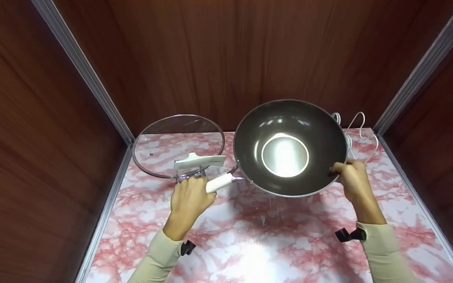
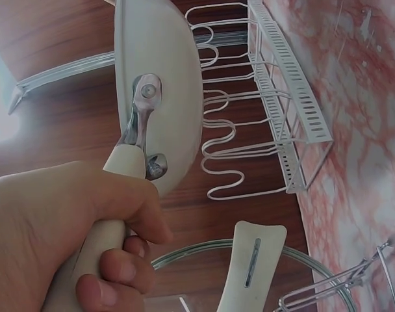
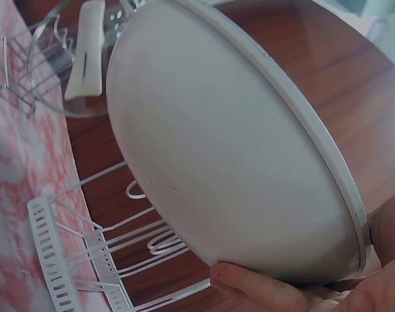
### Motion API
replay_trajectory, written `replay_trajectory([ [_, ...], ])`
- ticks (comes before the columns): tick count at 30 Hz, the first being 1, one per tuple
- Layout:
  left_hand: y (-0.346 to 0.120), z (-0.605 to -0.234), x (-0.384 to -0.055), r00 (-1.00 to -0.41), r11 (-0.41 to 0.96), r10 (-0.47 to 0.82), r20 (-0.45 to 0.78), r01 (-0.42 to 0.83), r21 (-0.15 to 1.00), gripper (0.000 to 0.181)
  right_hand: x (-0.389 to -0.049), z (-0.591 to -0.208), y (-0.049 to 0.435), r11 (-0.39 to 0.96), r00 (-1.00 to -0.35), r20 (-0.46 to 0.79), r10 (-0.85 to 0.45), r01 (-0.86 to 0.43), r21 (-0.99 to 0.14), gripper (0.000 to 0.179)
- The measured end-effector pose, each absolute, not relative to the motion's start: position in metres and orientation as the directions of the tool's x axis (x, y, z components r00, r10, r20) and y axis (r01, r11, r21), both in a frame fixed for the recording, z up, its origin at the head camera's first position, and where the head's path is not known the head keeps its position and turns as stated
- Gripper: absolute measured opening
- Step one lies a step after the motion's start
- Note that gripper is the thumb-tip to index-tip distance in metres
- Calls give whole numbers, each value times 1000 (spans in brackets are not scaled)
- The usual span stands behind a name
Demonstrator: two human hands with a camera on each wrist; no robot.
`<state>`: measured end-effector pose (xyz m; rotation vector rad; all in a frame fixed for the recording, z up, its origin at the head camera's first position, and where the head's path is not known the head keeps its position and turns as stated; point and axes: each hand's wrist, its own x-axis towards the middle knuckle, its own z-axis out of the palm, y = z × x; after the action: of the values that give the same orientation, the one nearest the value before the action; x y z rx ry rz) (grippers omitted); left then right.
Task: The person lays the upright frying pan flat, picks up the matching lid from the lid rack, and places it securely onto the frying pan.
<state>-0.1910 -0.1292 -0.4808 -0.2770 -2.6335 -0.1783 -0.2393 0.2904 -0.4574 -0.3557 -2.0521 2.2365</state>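
Note:
A wok (image 1: 285, 153), dark inside and cream outside (image 3: 204, 149), is raised over the table with its inside tilted toward me. My left hand (image 1: 191, 196) grips its cream handle (image 1: 219, 183) with the fingers curled round it. At the opposite side, my right hand (image 1: 354, 181) holds the rim, thumb on the inner edge and fingers under the outer wall. Left of the wok, a glass lid (image 1: 163, 147) stands upright, its cream knob handle (image 1: 199, 161) facing me close beyond my left hand. A wire stand (image 2: 340, 283) is at the lid's base.
A white wire rack (image 2: 308, 117) with looped dividers stands behind and below the wok, its loops (image 1: 362, 122) showing past the wok's right side. Brown wood-grain panels (image 1: 210, 55) enclose the pink-and-white marbled table (image 1: 289, 239) at the back and both sides.

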Motion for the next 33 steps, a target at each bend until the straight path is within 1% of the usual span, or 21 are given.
replay_trajectory([
  [4,-130,-483,-190,-860,967,168,481,239,91,19,-235,-461,290,-105,-967,-128,221,107,-989,14],
  [12,-135,-488,-186,-855,966,182,485,247,72,25,-224,-467,288,-137,-968,-139,209,111,-984,17],
  [18,-138,-490,-184,-863,964,199,464,258,68,25,-216,-472,285,-115,-966,-147,212,125,-986,18],
  [25,-140,-492,-181,-885,961,185,427,255,112,23,-208,-475,285,-119,-965,-149,214,126,-985,19],
  [33,-142,-495,-177,-884,953,198,422,274,128,21,-199,-480,284,-125,-962,-154,225,128,-984,18],
])
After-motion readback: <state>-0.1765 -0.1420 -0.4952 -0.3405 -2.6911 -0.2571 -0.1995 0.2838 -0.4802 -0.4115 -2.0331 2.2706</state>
